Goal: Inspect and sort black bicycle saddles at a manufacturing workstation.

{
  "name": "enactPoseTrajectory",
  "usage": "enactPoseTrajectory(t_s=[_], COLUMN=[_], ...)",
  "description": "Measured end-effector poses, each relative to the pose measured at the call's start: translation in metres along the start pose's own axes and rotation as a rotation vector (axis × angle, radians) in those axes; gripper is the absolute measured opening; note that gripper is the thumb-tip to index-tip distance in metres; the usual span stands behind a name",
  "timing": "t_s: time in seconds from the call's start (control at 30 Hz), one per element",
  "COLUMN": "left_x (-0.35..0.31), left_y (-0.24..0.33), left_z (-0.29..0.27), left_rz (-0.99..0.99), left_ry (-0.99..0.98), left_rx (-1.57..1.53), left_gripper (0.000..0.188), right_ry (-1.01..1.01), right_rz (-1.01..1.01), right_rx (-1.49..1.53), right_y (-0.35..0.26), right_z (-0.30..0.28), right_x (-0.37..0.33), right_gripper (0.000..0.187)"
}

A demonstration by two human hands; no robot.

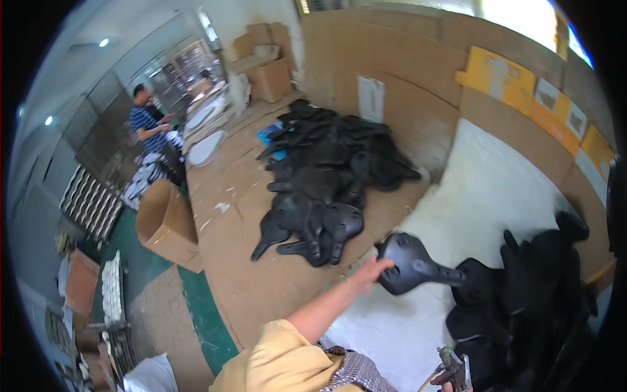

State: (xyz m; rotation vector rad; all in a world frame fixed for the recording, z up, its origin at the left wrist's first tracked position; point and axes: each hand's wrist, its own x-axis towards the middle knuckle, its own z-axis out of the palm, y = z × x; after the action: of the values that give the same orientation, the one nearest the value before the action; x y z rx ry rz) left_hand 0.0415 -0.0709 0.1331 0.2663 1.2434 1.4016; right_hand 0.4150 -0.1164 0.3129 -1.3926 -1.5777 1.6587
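Observation:
My left hand (373,269) grips the wide end of a black bicycle saddle shell (408,261), its narrow nose pointing right. The shell is held above a white padded sheet (486,189). Beside its nose is a dark heap of similar saddle shells (542,281) on the right. At the lower edge my right hand (447,385), mostly cut off, is closed round a metal spray gun (454,367). A larger pile of black saddle shells (320,147) lies on the cardboard-covered table beyond my left arm.
Cardboard panels (385,55) wall the table's far side. A brown box (271,80) stands at the back. An open carton (166,219) sits on the floor to the left. Farther off, a person in a blue striped shirt (149,124) stands by the table.

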Motion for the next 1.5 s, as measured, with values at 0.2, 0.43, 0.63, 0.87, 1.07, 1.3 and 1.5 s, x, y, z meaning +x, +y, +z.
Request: enactPoseTrajectory(t_s=[0.2,0.43,0.63,0.87,1.07,1.3,1.5], left_x=[-0.065,-0.071,-0.05,-0.049,-0.017,0.011,0.008], left_y=[-0.077,-0.071,-0.087,-0.125,-0.066,-0.008,-0.023], left_z=[-0.002,-0.06,-0.024,-0.008,0.036,0.063,0.08], left_rz=[-0.334,-0.026,0.539,-0.025,0.105,0.165,0.044], left_ry=[0.059,0.221,-0.051,0.002,-0.034,-0.139,-0.22], left_rx=[-0.076,1.157,0.22,0.346,0.39,0.329,0.419], left_gripper=[0.035,0.043,0.035,0.029,0.019,0.019,0.024], right_ry=[-0.1,-0.139,-0.148,-0.08,0.025,0.086,0.19], right_rz=[-0.073,-0.322,-0.326,-0.206,-0.135,-0.217,-0.318], right_rx=[-0.015,-0.006,-0.076,0.063,0.06,-0.22,-0.012], right_y=[-0.004,0.001,0.009,0.039,0.033,0.03,0.017], right_z=[0.015,0.017,0.013,-0.006,-0.024,-0.053,-0.05], right_x=[-0.008,-0.031,-0.045,-0.072,-0.104,-0.117,-0.111], right_gripper=[0.012,0.018,0.037,0.059,0.058,0.053,0.052])
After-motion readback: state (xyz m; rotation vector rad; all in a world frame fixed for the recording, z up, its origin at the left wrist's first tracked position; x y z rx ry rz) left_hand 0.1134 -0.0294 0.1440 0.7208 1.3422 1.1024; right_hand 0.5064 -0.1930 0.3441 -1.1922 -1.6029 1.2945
